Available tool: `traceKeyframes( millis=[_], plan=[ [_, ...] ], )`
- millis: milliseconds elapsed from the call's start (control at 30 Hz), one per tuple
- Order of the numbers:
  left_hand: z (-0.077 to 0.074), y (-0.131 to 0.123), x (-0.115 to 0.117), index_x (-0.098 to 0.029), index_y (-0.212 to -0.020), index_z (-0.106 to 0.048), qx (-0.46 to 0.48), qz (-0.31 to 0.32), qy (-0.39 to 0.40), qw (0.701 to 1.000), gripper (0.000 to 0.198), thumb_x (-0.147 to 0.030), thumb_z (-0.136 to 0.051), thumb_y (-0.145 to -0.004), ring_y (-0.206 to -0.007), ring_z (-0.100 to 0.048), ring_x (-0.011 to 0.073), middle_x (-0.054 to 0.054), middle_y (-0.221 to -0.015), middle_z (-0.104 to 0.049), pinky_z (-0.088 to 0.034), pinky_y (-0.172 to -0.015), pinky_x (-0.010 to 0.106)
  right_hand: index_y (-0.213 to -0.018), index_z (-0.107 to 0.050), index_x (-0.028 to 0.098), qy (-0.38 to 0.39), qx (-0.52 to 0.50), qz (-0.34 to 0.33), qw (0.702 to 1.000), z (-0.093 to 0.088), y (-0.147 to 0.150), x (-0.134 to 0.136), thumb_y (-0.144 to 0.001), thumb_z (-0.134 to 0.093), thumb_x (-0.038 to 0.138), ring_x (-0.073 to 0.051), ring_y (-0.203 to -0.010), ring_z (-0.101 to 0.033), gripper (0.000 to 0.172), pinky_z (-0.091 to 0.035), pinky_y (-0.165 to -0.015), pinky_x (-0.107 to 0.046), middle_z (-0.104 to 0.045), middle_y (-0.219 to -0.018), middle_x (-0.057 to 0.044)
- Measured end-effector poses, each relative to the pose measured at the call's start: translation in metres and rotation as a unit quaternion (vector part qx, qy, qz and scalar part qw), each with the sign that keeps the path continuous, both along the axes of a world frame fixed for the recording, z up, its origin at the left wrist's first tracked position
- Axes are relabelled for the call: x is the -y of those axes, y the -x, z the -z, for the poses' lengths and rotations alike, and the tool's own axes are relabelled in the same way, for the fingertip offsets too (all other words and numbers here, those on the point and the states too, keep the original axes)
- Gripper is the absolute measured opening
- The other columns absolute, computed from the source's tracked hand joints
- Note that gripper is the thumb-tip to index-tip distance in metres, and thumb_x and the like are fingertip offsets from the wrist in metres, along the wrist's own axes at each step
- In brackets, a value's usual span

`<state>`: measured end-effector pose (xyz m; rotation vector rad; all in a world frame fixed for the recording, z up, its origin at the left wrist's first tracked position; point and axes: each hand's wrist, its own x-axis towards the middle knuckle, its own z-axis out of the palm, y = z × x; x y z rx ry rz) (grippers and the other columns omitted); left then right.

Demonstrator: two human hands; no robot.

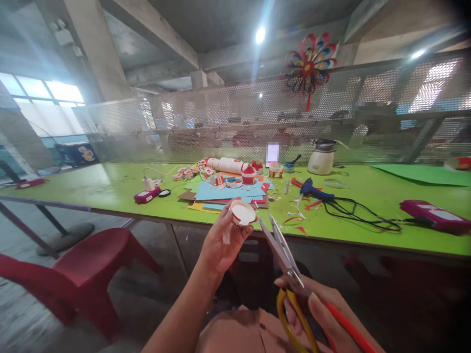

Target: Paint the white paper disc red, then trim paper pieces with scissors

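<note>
My left hand (226, 242) is closed around a small round paper cup (243, 214), white inside with a red and cream rim, held up in front of the table edge. Scissors (287, 260) with yellow handles are in my right hand (316, 309), their blades slightly apart and pointing up toward the cup without touching it. A red-orange stick-like object (348, 326) also lies along my right hand. Behind the cup, on the green table (110, 184), are blue paper sheets (209, 192) and a cup with red contents (249, 175).
A blue glue gun (312, 189) with black cable, red paper scraps (300, 229) and a magenta power strip (434, 215) lie to the right. Farther back stand a beige kettle (321, 159) and a mesh partition (221, 113). A red chair (91, 255) is at left.
</note>
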<state>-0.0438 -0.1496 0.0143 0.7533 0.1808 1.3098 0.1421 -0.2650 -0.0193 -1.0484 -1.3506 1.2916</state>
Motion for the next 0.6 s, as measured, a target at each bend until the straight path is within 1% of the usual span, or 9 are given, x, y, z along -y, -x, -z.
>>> traceKeyframes(
  millis=[167, 300, 433, 533, 600],
  plan=[
    [0.0003, 0.0007, -0.0010, -0.019, -0.117, -0.059, -0.010, 0.004, -0.007, 1.000, 0.034, -0.028, -0.061, -0.084, -0.087, -0.062, 0.0157, 0.009, -0.110, -0.064, -0.051, -0.072, 0.024, -0.105, -0.070, 0.021, 0.006, 0.003, -0.016, 1.000, -0.0042, -0.0012, -0.0025, -0.080, -0.054, 0.066, -0.019, -0.060, -0.062, 0.053, -0.056, -0.058, -0.032, -0.063, -0.069, -0.007],
    [0.0020, 0.0005, -0.0040, -0.016, -0.113, -0.061, -0.016, 0.019, -0.031, 0.999, 0.028, -0.025, -0.056, -0.086, -0.083, -0.060, 0.0138, 0.009, -0.104, -0.064, -0.049, -0.067, 0.022, -0.103, -0.070, 0.022, 0.011, -0.007, -0.016, 1.000, -0.0083, 0.0004, 0.0003, -0.081, -0.055, 0.063, -0.019, -0.059, -0.061, 0.049, -0.054, -0.056, -0.031, -0.064, -0.070, -0.007],
    [0.0042, 0.0012, -0.0057, -0.017, -0.120, -0.058, -0.008, 0.046, -0.052, 0.998, 0.036, -0.026, -0.054, -0.085, -0.087, -0.060, 0.0160, 0.011, -0.107, -0.064, -0.048, -0.064, 0.023, -0.104, -0.068, 0.020, 0.021, -0.042, -0.004, 0.999, -0.0070, 0.0058, 0.0042, -0.084, -0.052, 0.062, -0.017, -0.059, -0.059, 0.050, -0.051, -0.057, -0.029, -0.063, -0.069, -0.007],
    [0.0047, 0.0026, -0.0046, -0.019, -0.125, -0.054, -0.004, 0.064, -0.040, 0.997, 0.044, -0.029, -0.056, -0.083, -0.093, -0.061, 0.0182, 0.010, -0.107, -0.065, -0.049, -0.068, 0.025, -0.104, -0.066, 0.018, 0.044, -0.053, 0.002, 0.998, -0.0025, 0.0082, 0.0028, -0.085, -0.052, 0.061, -0.014, -0.058, -0.057, 0.050, -0.048, -0.057, -0.026, -0.063, -0.069, -0.006],
    [0.0049, 0.0035, -0.0037, -0.019, -0.125, -0.054, -0.008, 0.071, -0.030, 0.997, 0.046, -0.031, -0.058, -0.081, -0.095, -0.061, 0.0192, 0.009, -0.106, -0.066, -0.049, -0.072, 0.026, -0.104, -0.066, 0.017, 0.056, -0.058, -0.013, 0.997, 0.0013, 0.0079, -0.0009, -0.084, -0.053, 0.062, -0.012, -0.057, -0.056, 0.051, -0.045, -0.055, -0.024, -0.062, -0.068, -0.005]
  ],
)
